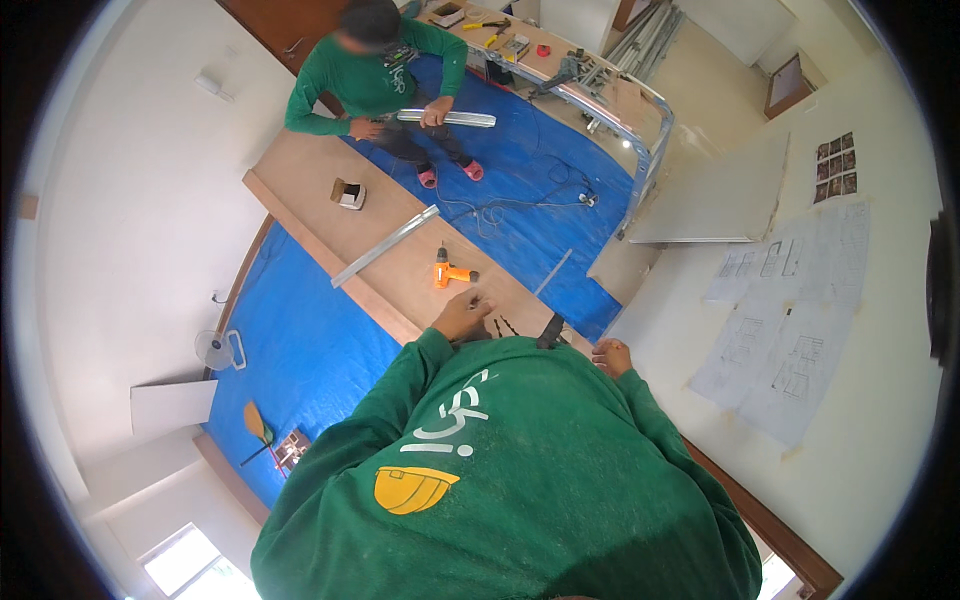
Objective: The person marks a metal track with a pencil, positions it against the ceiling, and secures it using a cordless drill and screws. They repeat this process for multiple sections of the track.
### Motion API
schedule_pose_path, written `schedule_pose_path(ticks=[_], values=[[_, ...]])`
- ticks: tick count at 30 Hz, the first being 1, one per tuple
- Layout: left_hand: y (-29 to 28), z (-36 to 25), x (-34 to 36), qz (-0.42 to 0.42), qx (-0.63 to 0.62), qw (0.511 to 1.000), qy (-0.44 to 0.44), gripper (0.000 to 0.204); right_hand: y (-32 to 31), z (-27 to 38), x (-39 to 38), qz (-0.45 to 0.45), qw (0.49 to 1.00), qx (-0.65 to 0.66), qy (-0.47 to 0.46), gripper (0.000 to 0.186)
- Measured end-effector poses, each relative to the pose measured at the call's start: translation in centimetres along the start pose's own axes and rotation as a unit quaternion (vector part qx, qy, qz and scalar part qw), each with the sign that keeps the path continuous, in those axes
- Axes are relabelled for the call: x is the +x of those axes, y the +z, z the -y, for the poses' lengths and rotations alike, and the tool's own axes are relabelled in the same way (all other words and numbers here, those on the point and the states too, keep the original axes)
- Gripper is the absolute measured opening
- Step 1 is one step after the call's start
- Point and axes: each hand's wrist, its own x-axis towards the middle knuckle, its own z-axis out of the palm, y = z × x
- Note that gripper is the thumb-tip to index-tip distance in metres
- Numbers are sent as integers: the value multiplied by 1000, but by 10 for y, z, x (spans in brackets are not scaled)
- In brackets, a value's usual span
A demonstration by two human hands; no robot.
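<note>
My left hand (463,315) is over the near end of a long brown board (400,215), its fingers drawn together. Whatever it may pinch is too small to make out. An orange cordless drill (453,272) lies just beyond that hand. Close beside the hand are several thin dark pieces, perhaps drill bits (508,326), and a black object (551,331) against my shirt. My right hand (612,357) is off to the right, near the wall, with its fingers curled in. If it holds anything, that is hidden.
A metal channel (388,246) lies across the board, with a small open box (348,194) farther along. Beyond it a co-worker in green holds another metal profile (450,118). Cables (510,203) cross the blue floor sheet (450,75). A tool-strewn workbench (540,50) is at the back.
</note>
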Motion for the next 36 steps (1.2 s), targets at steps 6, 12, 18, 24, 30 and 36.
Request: schedule_pose_path(ticks=[6, 12, 18, 24, 30, 36], values=[[-27, 219, -33, 87, 315, 928, -181, 49, -22, -65, -13, -15, 992, -119, -38, 29], [-34, 268, -66, -2, -84, 966, -243, 42, -51, -138, 18, -59, 773, -516, -364, 24], [-16, 230, -33, 11, 20, 960, -278, 39, -62, -210, 56, -66, 994, -57, -67, 20], [-57, 225, 31, 33, 246, 961, -124, 41, 24, -139, -2, -26, 980, -68, -185, 24], [-44, 188, 47, 42, -6, 970, -238, 32, 16, -138, -34, -108, 958, -175, -201, 23], [-55, 180, 55, 69, 28, 970, -232, 36, 15, -209, -10, -148, 929, -228, -252, 23]])
